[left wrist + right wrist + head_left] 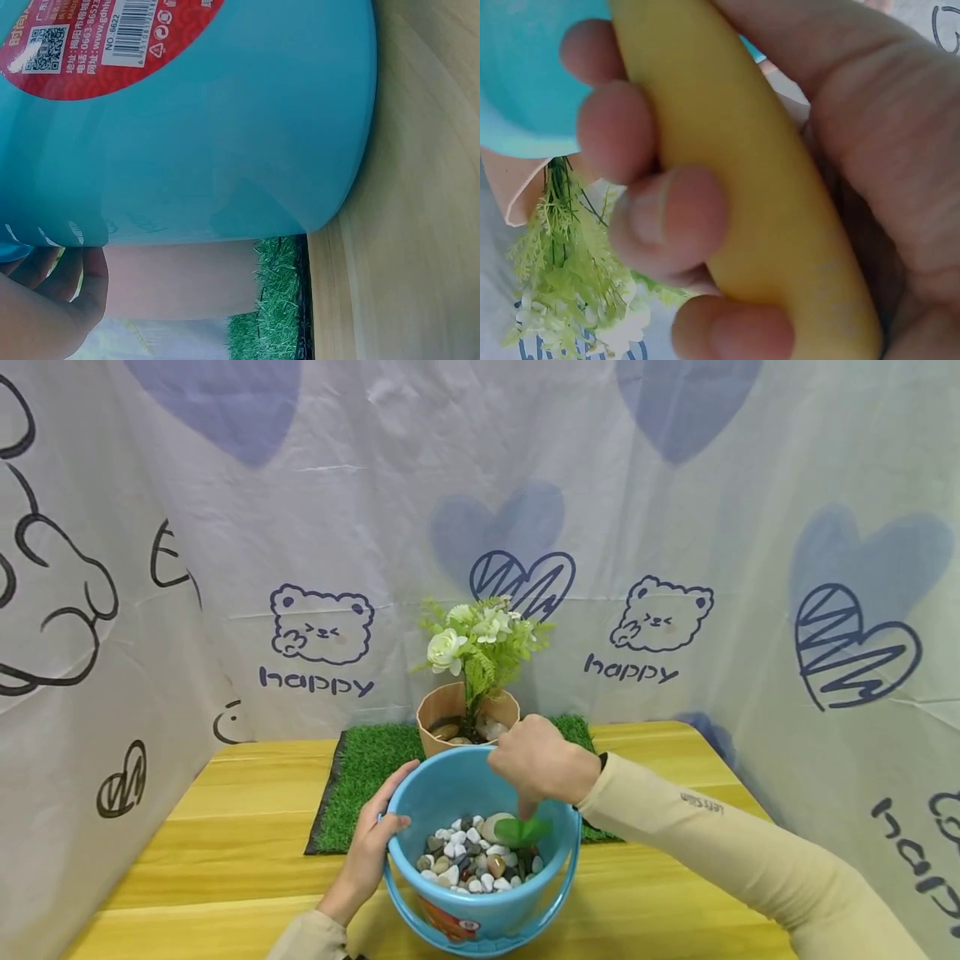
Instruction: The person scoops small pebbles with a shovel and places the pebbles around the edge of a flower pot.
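A light blue bucket [450,785] stands at the table's front, holding white, grey and brown pebbles [468,860]. My left hand [367,847] grips its left rim, the thumb inside and the other fingers outside. My right hand [536,760] is over the bucket's right side, curled round the yellow handle [735,165] of a small shovel. The shovel's green blade [522,832] points down among the pebbles; its tip is hard to make out. In the left wrist view, the fingers of the left hand [52,300] touch the bucket's outer wall [225,150], which bears a red label.
Behind the bucket, a peach-coloured pot [431,714] with white flowers [480,639] and some stones stands on a green turf mat [352,793]. The mat lies on a yellow wooden table [225,827]. Printed cloth [420,460] hangs around the back and sides.
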`<move>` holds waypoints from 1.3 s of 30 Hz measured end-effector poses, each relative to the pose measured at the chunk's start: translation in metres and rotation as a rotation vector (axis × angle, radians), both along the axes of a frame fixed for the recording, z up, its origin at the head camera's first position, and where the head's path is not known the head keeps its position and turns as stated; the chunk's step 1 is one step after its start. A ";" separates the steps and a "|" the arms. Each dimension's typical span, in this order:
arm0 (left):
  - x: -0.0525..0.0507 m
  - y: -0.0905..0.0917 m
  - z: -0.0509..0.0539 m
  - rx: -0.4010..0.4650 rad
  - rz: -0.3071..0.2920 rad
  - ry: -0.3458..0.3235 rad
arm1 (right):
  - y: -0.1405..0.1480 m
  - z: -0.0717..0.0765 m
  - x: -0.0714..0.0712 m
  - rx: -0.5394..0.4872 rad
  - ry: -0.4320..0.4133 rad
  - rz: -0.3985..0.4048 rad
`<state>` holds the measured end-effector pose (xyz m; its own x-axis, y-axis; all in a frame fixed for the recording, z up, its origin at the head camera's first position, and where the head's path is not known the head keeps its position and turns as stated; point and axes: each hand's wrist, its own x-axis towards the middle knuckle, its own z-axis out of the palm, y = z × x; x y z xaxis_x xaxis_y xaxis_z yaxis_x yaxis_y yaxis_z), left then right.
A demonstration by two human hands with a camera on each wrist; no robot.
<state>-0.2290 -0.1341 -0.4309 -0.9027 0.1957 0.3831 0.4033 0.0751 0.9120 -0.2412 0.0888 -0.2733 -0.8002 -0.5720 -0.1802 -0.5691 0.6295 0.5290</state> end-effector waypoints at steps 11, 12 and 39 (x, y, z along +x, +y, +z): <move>0.001 0.001 0.001 0.001 0.002 -0.005 | 0.021 -0.007 0.009 -0.121 0.103 0.150; 0.001 0.001 0.001 0.003 0.003 -0.008 | 0.024 -0.008 0.010 -0.130 0.117 0.172; 0.001 0.002 -0.001 0.015 -0.010 -0.015 | 0.048 -0.050 0.010 -0.342 0.271 0.336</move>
